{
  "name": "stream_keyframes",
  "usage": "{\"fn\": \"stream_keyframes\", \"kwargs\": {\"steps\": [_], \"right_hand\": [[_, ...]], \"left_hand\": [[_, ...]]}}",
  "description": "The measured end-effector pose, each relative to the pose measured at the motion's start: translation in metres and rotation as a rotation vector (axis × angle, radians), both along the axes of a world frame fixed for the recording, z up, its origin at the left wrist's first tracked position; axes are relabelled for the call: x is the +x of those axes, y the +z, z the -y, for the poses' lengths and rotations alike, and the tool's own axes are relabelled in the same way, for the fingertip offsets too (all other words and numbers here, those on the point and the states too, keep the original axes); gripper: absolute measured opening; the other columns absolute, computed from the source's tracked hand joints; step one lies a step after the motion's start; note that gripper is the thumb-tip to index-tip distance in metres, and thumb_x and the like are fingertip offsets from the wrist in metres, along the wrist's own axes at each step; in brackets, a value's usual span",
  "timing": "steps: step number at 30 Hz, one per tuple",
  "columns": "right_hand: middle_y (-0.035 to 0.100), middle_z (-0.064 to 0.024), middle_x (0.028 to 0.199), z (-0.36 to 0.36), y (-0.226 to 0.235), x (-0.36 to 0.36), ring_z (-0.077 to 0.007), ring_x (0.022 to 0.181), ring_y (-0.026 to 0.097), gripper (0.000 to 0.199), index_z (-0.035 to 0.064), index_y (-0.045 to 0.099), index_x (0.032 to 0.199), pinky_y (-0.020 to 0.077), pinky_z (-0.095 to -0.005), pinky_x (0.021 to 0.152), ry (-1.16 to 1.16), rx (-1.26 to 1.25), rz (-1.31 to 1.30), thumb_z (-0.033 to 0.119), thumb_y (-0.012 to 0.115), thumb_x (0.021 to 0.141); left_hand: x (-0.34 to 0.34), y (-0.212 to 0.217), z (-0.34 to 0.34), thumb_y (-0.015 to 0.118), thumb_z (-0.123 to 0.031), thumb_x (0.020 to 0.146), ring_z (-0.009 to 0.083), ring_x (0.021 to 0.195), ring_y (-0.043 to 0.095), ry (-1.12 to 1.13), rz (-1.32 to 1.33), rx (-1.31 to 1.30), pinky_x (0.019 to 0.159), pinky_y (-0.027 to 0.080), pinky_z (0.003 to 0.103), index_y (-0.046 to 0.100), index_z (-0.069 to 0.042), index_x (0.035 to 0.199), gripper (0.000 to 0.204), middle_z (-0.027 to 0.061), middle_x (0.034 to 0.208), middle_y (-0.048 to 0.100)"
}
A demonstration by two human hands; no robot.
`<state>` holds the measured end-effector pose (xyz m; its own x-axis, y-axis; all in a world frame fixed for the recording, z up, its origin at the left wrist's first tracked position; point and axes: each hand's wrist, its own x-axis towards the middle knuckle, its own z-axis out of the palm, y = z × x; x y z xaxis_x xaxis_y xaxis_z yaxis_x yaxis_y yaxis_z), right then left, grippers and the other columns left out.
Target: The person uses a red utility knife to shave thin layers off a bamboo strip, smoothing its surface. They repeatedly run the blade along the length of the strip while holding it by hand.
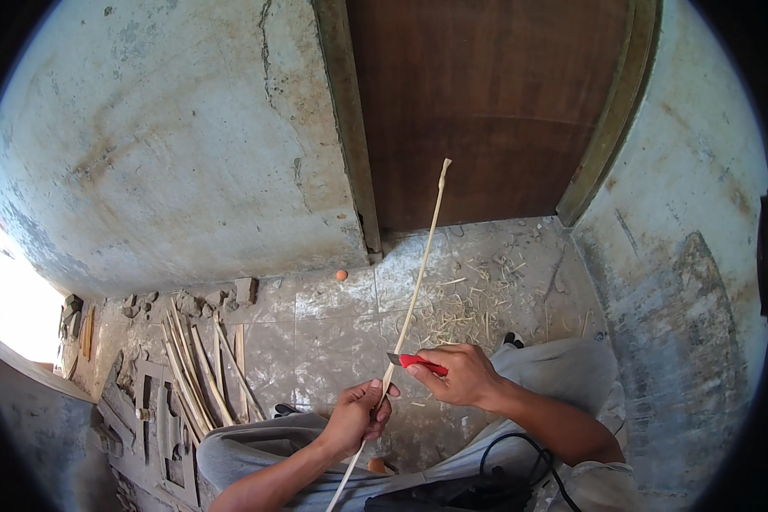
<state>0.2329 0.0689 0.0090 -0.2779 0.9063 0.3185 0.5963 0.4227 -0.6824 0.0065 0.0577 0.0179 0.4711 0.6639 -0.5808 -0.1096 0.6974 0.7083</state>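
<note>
A long, thin pale strip [419, 277], which looks like split bamboo or cane, slants from my lap up toward the door, with a knobby far end. My left hand [360, 416] is closed around its lower part. In my right hand [458, 374] is a red-handled utility knife [422, 364], its dark blade pointing left. The blade lies against or right beside the strip, just above my left fingers; actual contact cannot be made out.
Pale shavings [474, 314] litter the dusty tiles before a brown door [486, 111]. Several wood strips [198, 367] lean at the left beside a flat grey slotted panel [164, 427]. A small orange ball-like object [341, 275] and a broken block [246, 291] lie near the wall.
</note>
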Motion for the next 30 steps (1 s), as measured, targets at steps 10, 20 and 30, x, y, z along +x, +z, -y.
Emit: {"fn": "stream_keyframes", "kwargs": {"steps": [10, 20, 30], "right_hand": [[0.069, -0.0135, 0.07, -0.009, -0.002, 0.005, -0.0298, 0.059, 0.068, 0.029, 0.0011, 0.074, 0.095, 0.0527, -0.0381, 0.053, -0.119, 0.101, 0.031, 0.03, 0.072, 0.09], [0.058, -0.0196, 0.06, -0.04, 0.01, 0.047, -0.0302, 0.05, 0.059, 0.034, 0.0034, 0.076, 0.102, 0.0442, -0.039, 0.051, -0.384, -0.098, 0.013, 0.036, 0.066, 0.095], [0.055, -0.0195, 0.056, -0.064, 0.01, 0.082, -0.0314, 0.048, 0.057, 0.036, 0.0031, 0.075, 0.095, 0.042, -0.0413, 0.051, -0.611, -0.022, 0.038, 0.037, 0.063, 0.096]], "left_hand": [[0.001, 0.002, -0.001, 0.033, -0.029, 0.111, 0.0084, 0.045, 0.032, -0.007, 0.033, -0.028, 0.039, 0.025, 0.025, 0.058, 0.0, 0.107, 0.039, 0.0007, 0.063, 0.043], [-0.004, 0.006, 0.011, 0.036, -0.028, 0.111, 0.0078, 0.043, 0.033, -0.088, 0.057, -0.083, 0.038, 0.025, 0.025, 0.059, 0.002, 0.109, 0.038, 0.0009, 0.062, 0.046], [-0.036, 0.015, 0.043, 0.035, -0.028, 0.111, 0.0089, 0.042, 0.031, -0.169, -0.002, -0.082, 0.038, 0.023, 0.026, 0.059, 0.004, 0.111, 0.04, 0.0013, 0.063, 0.043]]}}
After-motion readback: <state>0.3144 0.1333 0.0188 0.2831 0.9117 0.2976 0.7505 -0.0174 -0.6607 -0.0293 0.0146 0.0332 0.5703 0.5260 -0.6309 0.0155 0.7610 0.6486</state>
